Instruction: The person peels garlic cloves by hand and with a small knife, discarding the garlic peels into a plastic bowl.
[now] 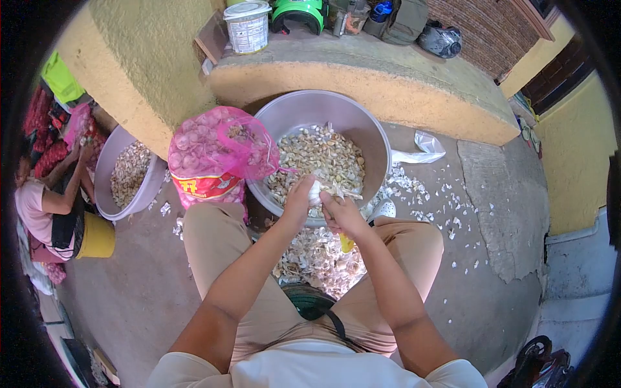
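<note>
My left hand [299, 202] is closed around a white garlic bulb [315, 194], above the near rim of a large grey-purple tub [381, 139]. My right hand [343, 213] is closed and touches the bulb's right side. From under it sticks out the yellow handle of what looks like a small knife [347, 243]; its blade is hidden. Many loose garlic cloves [326, 158] lie in the tub. Below my hands, between my knees, is a heap of papery garlic skins [323, 252] in a dark container, partly covered by my legs.
A pink mesh sack of garlic bulbs [207, 145] leans left of the tub. Garlic skins [414, 187] litter the floor at right. Another person [55, 200] sits at left by a second tub [155, 181]. A ledge [362, 68] holds a white bucket [248, 29] and a green helmet [301, 13].
</note>
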The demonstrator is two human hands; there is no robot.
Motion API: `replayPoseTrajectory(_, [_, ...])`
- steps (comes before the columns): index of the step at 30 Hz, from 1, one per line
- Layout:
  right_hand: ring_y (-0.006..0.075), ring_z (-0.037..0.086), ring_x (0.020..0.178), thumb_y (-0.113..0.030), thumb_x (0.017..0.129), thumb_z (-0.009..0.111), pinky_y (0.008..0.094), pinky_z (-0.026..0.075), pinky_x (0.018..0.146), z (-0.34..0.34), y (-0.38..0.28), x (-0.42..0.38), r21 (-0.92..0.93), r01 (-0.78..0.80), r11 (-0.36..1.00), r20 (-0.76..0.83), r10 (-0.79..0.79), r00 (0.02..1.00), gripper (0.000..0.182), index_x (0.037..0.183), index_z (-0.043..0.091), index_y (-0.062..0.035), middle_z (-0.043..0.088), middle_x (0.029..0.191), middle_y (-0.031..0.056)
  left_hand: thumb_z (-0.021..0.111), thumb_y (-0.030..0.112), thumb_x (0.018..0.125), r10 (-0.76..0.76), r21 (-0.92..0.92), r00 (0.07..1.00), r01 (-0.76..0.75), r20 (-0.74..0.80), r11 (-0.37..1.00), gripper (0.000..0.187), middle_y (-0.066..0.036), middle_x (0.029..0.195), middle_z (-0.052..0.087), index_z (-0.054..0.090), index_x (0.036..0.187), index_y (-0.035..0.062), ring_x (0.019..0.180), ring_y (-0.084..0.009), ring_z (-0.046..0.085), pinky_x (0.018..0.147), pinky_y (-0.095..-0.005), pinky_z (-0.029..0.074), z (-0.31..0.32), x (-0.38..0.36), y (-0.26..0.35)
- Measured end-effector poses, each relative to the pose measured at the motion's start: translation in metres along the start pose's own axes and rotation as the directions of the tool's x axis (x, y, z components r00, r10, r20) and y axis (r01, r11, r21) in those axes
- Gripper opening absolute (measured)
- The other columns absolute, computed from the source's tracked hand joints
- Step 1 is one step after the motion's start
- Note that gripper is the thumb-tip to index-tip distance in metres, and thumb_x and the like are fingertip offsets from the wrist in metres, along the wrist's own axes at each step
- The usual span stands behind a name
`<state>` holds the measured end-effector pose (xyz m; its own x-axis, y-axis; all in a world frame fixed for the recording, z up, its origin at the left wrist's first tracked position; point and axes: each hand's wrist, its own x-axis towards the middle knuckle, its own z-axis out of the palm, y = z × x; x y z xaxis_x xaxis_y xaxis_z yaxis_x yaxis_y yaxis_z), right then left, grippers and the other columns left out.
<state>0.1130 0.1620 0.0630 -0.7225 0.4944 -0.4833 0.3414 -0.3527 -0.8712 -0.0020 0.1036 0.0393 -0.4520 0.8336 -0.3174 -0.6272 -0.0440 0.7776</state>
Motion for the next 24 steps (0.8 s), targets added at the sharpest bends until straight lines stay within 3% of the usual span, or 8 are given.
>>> replayPoseTrajectory(2, [0.0125,0.039,0.034,-0.049,0.081,0.046,0.0259,0.033,0.034,0.003,0.003,0.002,0.187,-0.069,0.980,0.047,0.061,0.997,0.052,0.051,0.041,-0.0070,0.042,0.044,0.0034,0.047,0.029,0.084,0.034,0.015,0.999,-0.035,0.018,0.999,0.022,0.000,0.075,0.054,0.052,0.088,0.0086,0.066,-0.0088,0.052,0.058,-0.0235,0.042,-0.001,0.001,-0.001])
replayPoseTrajectory(5, [0.0134,0.040,0.036,-0.048,0.082,0.047,0.0265,0.034,0.035,0.004,0.002,0.003,0.185,-0.014,0.983,0.051,0.005,0.999,0.051,0.051,0.042,-0.0067,0.043,0.046,0.0023,0.046,0.028,0.085,0.084,0.027,0.996,-0.084,0.017,0.996,0.022,-0.001,0.076,0.054,0.052,0.089,0.0069,0.067,-0.0089,0.051,0.060,-0.0235,0.041,-0.003,0.003,0.000])
replayPoseTrajectory(11, [0.0213,0.049,0.042,-0.044,0.082,0.048,0.0337,0.040,0.045,0.006,0.023,0.016,-0.452,0.213,0.866,-0.217,-0.338,0.916,0.047,0.068,0.059,-0.0004,0.050,0.048,0.0117,0.044,0.025,0.085,0.083,0.039,0.996,-0.081,-0.042,0.996,0.023,-0.002,0.075,0.053,0.054,0.086,0.0047,0.067,-0.0091,0.050,0.061,-0.0234,0.041,-0.009,0.006,-0.006])
replayPoseTrajectory(13, [0.0266,0.051,0.045,-0.044,0.081,0.048,0.0359,0.041,0.047,0.012,0.010,0.007,-0.622,0.289,0.728,-0.142,-0.467,0.872,0.045,0.074,0.061,-0.0014,0.051,0.051,0.0156,0.043,0.025,0.085,0.097,0.076,0.992,-0.091,-0.085,0.993,0.023,-0.002,0.074,0.053,0.055,0.082,0.0051,0.065,-0.0100,0.050,0.059,-0.0243,0.041,-0.009,0.008,-0.007])
replayPoseTrajectory(17, [0.0333,0.054,0.052,-0.042,0.080,0.048,0.0377,0.042,0.050,0.031,0.004,-0.003,-0.781,0.465,0.416,0.046,-0.706,0.707,0.040,0.078,0.063,-0.0043,0.055,0.056,0.0166,0.042,0.027,0.085,-0.147,-0.122,0.974,0.127,-0.170,0.984,0.023,-0.003,0.071,0.054,0.052,0.082,0.0063,0.058,-0.0131,0.051,0.053,-0.0271,0.043,-0.004,0.008,0.009])
replayPoseTrajectory(20, [0.0340,0.055,0.055,-0.044,0.078,0.050,0.0395,0.043,0.053,0.026,-0.001,-0.001,-0.824,0.291,0.486,-0.049,-0.573,0.818,0.040,0.080,0.063,-0.0060,0.055,0.055,0.0160,0.042,0.031,0.085,-0.064,-0.153,0.996,0.053,-0.069,0.987,0.024,-0.004,0.068,0.053,0.049,0.088,0.0076,0.055,-0.0145,0.051,0.051,-0.0266,0.043,-0.013,0.014,0.013])
replayPoseTrajectory(23, [0.0346,0.056,0.061,-0.044,0.075,0.053,0.0414,0.043,0.056,0.007,-0.002,0.005,-0.905,0.206,0.373,0.190,-0.080,0.979,0.041,0.087,0.061,-0.0054,0.057,0.065,0.0183,0.042,0.032,0.085,-0.051,-0.178,0.995,0.035,-0.088,0.983,0.025,-0.004,0.070,0.053,0.048,0.088,0.0077,0.057,-0.0144,0.052,0.051,-0.0261,0.044,-0.017,0.018,0.014])
replayPoseTrajectory(24, [0.0347,0.056,0.061,-0.044,0.075,0.054,0.0419,0.043,0.057,0.003,0.005,0.003,-0.895,0.282,0.344,0.270,-0.083,0.959,0.042,0.088,0.060,-0.0050,0.058,0.068,0.0186,0.042,0.031,0.085,-0.041,-0.178,0.995,0.024,-0.092,0.984,0.025,-0.004,0.070,0.053,0.048,0.088,0.0076,0.058,-0.0143,0.053,0.052,-0.0266,0.045,-0.018,0.019,0.014])
